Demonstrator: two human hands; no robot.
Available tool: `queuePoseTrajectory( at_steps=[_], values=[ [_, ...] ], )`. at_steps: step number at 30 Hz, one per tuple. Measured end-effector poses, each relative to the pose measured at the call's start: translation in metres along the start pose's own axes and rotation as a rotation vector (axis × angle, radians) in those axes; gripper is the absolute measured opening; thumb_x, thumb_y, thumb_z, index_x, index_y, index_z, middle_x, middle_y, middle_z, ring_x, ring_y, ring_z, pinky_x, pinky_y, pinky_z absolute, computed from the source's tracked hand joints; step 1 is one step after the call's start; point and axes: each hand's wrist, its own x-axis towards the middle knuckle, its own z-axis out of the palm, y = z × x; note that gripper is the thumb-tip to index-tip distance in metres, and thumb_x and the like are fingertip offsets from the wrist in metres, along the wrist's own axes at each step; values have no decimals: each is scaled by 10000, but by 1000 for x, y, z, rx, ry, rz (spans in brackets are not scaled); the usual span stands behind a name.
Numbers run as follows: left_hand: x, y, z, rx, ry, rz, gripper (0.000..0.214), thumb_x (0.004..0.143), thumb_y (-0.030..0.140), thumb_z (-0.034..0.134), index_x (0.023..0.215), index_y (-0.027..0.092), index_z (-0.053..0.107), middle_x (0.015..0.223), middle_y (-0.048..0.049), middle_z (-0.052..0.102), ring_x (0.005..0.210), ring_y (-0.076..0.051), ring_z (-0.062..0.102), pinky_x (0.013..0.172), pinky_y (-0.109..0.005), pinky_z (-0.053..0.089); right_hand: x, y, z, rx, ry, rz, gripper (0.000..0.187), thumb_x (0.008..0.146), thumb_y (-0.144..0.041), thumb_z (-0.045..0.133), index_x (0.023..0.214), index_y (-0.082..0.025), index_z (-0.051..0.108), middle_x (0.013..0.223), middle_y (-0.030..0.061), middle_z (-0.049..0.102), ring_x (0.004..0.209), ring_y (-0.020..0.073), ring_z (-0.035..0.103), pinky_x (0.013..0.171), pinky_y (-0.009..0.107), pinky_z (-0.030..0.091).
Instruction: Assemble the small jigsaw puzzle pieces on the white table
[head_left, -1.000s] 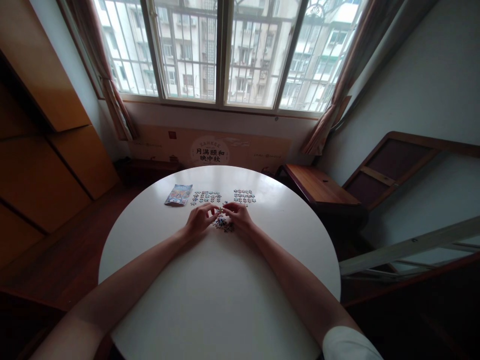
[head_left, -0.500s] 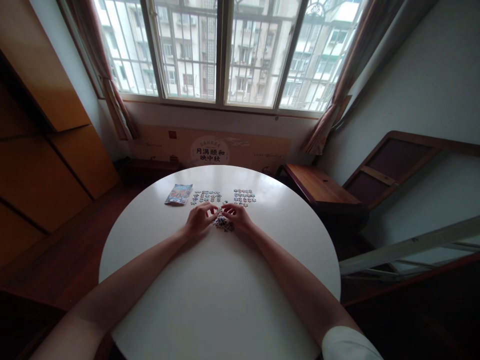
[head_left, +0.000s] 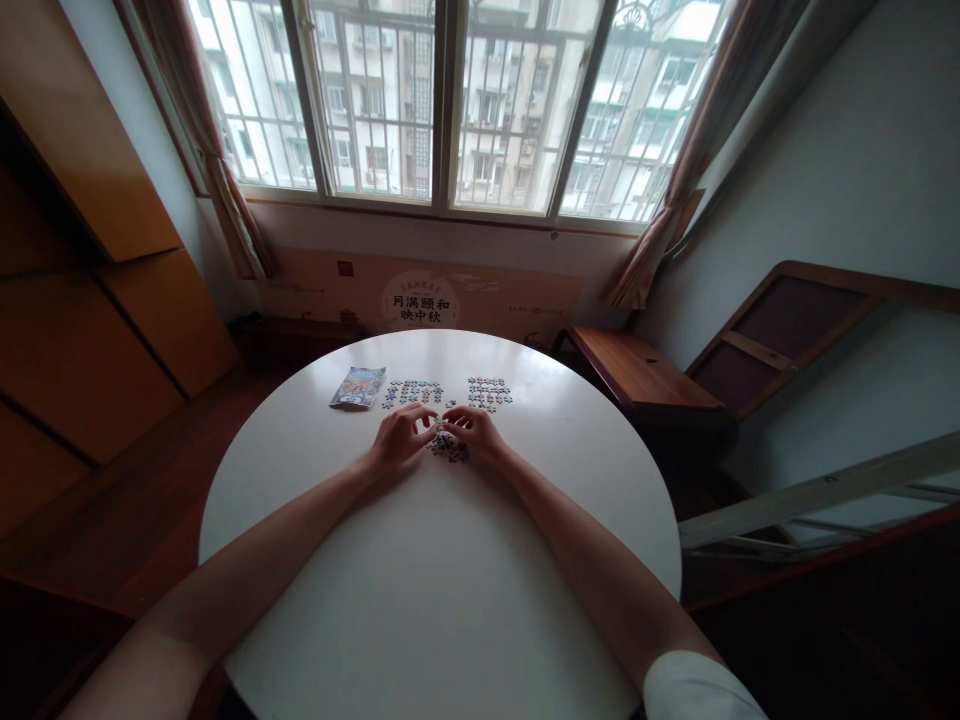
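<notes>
My left hand (head_left: 401, 437) and my right hand (head_left: 475, 432) meet fingertip to fingertip over a small heap of loose jigsaw pieces (head_left: 448, 450) on the round white table (head_left: 442, 580). Both hands are curled in a pinch on a tiny puzzle piece (head_left: 441, 423) held between them. Beyond the hands lie two flat groups of laid-out pieces, one at the left (head_left: 412, 392) and one at the right (head_left: 489, 392). A small printed puzzle packet (head_left: 358, 387) lies further left.
A barred window (head_left: 450, 100) with curtains fills the far wall. A low wooden bench (head_left: 637, 372) stands to the right of the table, with a leaning wooden frame (head_left: 795, 330) behind it. Wooden cabinets (head_left: 90, 300) line the left side.
The hands stay together at the same spot over the heap; only the fingertips shift slightly around the small piece.
</notes>
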Motion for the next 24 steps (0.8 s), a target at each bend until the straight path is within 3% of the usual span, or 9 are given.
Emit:
queuePoseTrajectory(
  at_steps=[24],
  values=[
    [1, 0, -1, -33, -33, 21, 208, 803, 350, 561, 912, 219, 680, 830, -7, 640, 572, -92, 554, 576, -217, 422, -2, -7, -2, 1, -21, -9, 267, 741, -381, 638, 853, -145, 693, 720, 44, 665, 583, 113, 558, 531, 215, 425]
  ],
)
